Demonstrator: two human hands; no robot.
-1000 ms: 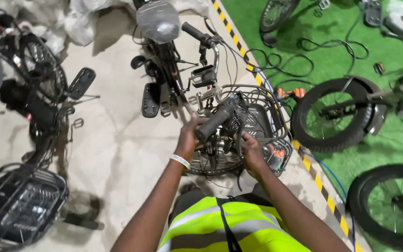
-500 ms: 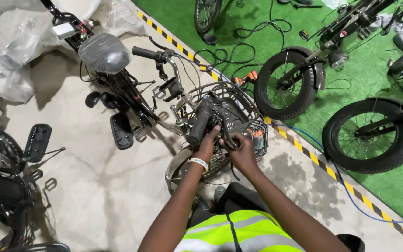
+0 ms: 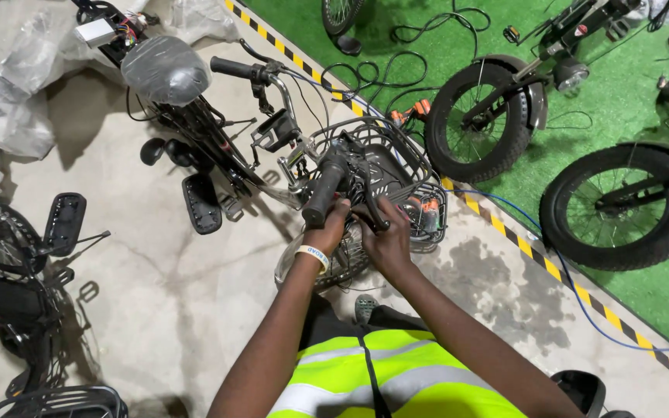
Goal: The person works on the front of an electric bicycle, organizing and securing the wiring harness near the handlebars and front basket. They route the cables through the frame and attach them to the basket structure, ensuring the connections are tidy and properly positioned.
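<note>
1. At the near end of the handlebar, above the wire basket (image 3: 396, 166), your left hand (image 3: 327, 231) is clenched around the base of the black grip (image 3: 324, 193). If you pull hard, I think the grip can slide off suddenly and your arm can jerk back.
2. Your right hand (image 3: 385, 236) has its fingers wrapped on the brake lever (image 3: 369, 213) just beside the grip. A finger could be pinched between lever and bar.
3. Thin cables (image 3: 354, 182) run close under both hands; a twist may snag or strain them.
4. The bike leans, with its seat (image 3: 166, 71) tilted away from you, so a strong push could tip it toward the black pedal (image 3: 200, 204).
</note>
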